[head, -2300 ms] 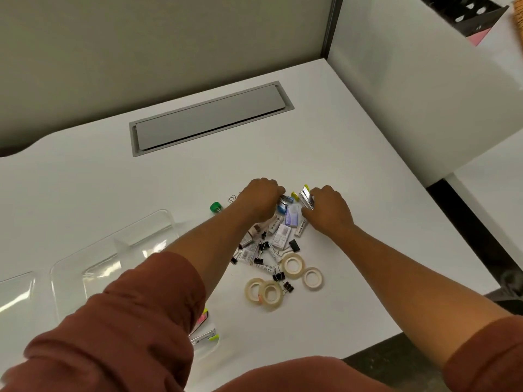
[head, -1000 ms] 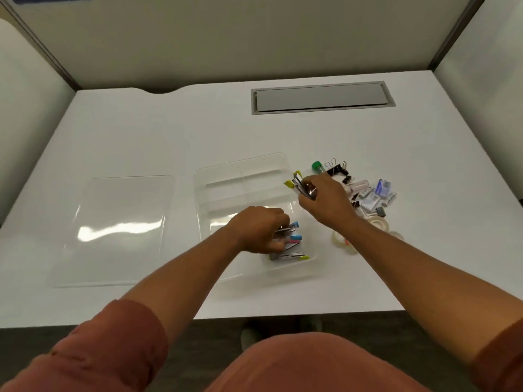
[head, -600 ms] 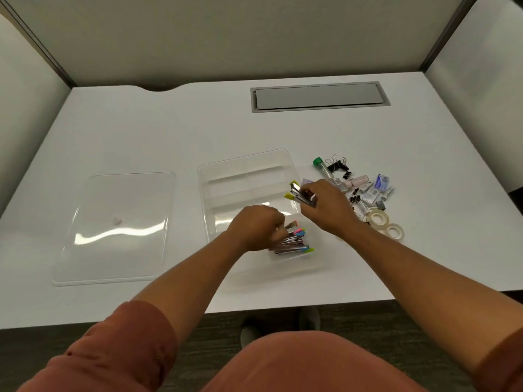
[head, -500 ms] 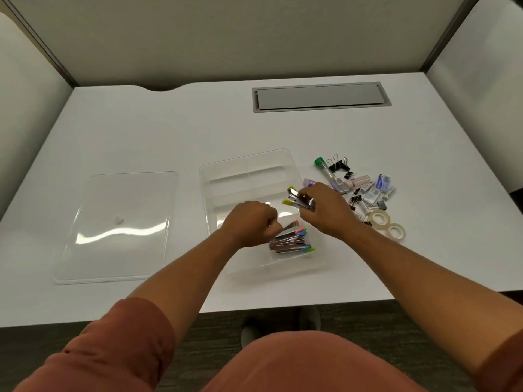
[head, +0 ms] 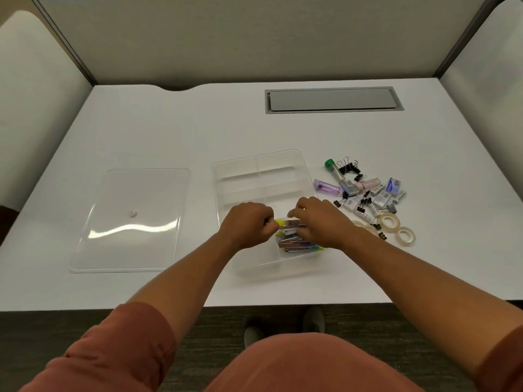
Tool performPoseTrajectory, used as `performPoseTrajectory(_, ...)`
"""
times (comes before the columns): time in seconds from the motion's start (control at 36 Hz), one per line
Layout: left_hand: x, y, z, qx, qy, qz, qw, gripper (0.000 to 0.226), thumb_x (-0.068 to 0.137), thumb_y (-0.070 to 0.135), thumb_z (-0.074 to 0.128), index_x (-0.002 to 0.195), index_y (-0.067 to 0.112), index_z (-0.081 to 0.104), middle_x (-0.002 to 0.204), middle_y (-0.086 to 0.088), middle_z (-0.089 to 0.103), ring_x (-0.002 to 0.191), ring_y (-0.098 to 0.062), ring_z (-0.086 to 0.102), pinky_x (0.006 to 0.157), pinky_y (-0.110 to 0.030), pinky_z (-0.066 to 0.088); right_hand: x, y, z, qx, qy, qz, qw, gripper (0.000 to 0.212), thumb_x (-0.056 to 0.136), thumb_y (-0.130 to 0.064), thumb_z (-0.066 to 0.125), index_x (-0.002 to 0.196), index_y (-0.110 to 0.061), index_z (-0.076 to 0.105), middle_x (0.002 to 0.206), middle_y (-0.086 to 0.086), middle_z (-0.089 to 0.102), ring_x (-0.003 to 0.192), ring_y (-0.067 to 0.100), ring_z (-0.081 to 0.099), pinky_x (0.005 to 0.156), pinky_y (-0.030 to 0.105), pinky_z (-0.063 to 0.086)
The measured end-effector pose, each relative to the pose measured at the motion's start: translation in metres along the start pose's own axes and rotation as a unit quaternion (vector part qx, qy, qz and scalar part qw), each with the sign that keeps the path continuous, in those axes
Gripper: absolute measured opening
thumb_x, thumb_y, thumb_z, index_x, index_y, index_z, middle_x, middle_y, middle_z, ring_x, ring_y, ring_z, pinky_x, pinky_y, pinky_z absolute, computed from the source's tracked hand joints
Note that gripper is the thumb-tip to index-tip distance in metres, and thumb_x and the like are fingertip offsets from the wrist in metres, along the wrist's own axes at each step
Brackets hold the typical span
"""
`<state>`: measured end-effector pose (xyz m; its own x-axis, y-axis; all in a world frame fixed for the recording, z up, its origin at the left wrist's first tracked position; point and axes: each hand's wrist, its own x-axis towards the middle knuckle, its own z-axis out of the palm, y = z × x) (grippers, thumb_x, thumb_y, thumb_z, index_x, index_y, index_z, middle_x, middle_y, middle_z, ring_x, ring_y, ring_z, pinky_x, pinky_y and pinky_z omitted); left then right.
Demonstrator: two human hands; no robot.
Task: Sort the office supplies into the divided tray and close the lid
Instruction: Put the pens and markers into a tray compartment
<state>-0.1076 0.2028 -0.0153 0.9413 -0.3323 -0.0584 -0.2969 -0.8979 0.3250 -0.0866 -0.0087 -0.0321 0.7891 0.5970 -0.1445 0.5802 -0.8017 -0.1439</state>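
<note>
Nearest the camera, two rust-coloured sleeves (head: 119, 352) frame the bare forearms that reach forward over the edge of the white desk (head: 169, 131). Both hands meet above the near right compartment of the clear divided tray (head: 226, 176). The left hand (head: 247, 226) is curled into a loose fist, its fingertips pinched on the yellow-tipped end of a small stapler (head: 287, 222). The right hand (head: 319, 222) lies palm down over the other end of the same stapler, fingers bent around it, so the piece is held between the two hands just above the compartment. Directly under it, inside that compartment, sits a pile of mini staplers (head: 297, 246) with pink, blue and green tips, partly covered by the right hand. The tray's other compartments, farther from the person, show only clear plastic.

To the left of the tray, well apart from it, the clear lid (head: 130, 219) lies flat on the desk. To the right of the tray, beyond the right wrist, the unsorted supplies lie loose: rolls of clear tape (head: 406, 236) nearest, then small staple boxes (head: 380, 198) mixed with black binder clips (head: 349, 168), a purple case (head: 327, 188) just beside the tray's right wall, and a green-capped tube (head: 332, 168) farthest out. Beyond everything, a grey cable hatch (head: 334, 99) is set into the desk near the partition wall (head: 254, 38).
</note>
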Motion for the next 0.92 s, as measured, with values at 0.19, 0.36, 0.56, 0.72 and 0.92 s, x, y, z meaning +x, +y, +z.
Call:
performPoseTrajectory(0.19,0.006,0.006,0.004,-0.011,0.008,0.003,1.0,0.019,0.084,0.033,0.054,0.072,0.021,0.062,0.068,0.003,0.062,0.064,-0.019,0.054,0.059,-0.032,0.046,-0.008,0.001,0.005,0.003,-0.012,-0.002,1.0,0.029,0.092,-0.035,0.055,0.118,-0.029,0.065,0.113,0.001,0.056,0.101,0.024,0.052,0.078,0.039,0.044)
performPoseTrajectory(0.36,0.016,0.018,0.005,-0.023,0.013,0.025,0.999,0.018,0.085,0.031,0.051,0.078,0.022,0.064,0.073,0.005,0.064,0.066,-0.017,0.055,0.058,-0.03,0.045,-0.016,0.014,-0.004,0.087,0.052,0.054,0.993,0.026,0.092,-0.032,0.056,0.114,-0.025,0.067,0.109,-0.001,0.06,0.101,0.021,0.055,0.081,0.038,0.046)
performPoseTrajectory(0.56,0.038,0.04,0.016,-0.049,0.047,0.07,0.995,0.018,0.091,0.028,0.053,0.099,0.022,0.068,0.088,0.007,0.067,0.081,-0.014,0.06,0.065,-0.027,0.043,-0.037,0.044,-0.008,0.125,0.113,0.116,0.979,0.023,0.092,-0.029,0.057,0.111,-0.022,0.069,0.102,-0.001,0.063,0.094,0.017,0.059,0.079,0.036,0.049)
performPoseTrajectory(0.72,0.062,0.075,0.025,-0.066,0.061,0.11,0.99,0.019,0.091,0.027,0.055,0.104,0.024,0.068,0.095,0.006,0.066,0.092,-0.014,0.058,0.071,-0.033,0.051,-0.063,0.075,-0.003,0.135,0.121,0.188,0.965,0.023,0.091,-0.027,0.058,0.11,-0.022,0.068,0.107,0.0,0.063,0.1,0.019,0.059,0.082,0.036,0.049)
performPoseTrajectory(0.92,0.089,0.123,0.039,-0.067,0.027,0.166,0.984,0.018,0.09,0.023,0.055,0.102,0.021,0.068,0.099,0.004,0.066,0.093,-0.019,0.06,0.067,-0.031,0.05,-0.1,0.115,0.003,0.14,0.111,0.257,0.95,0.025,0.091,-0.022,0.056,0.113,-0.021,0.066,0.105,0.002,0.061,0.099,0.021,0.058,0.08,0.035,0.046)
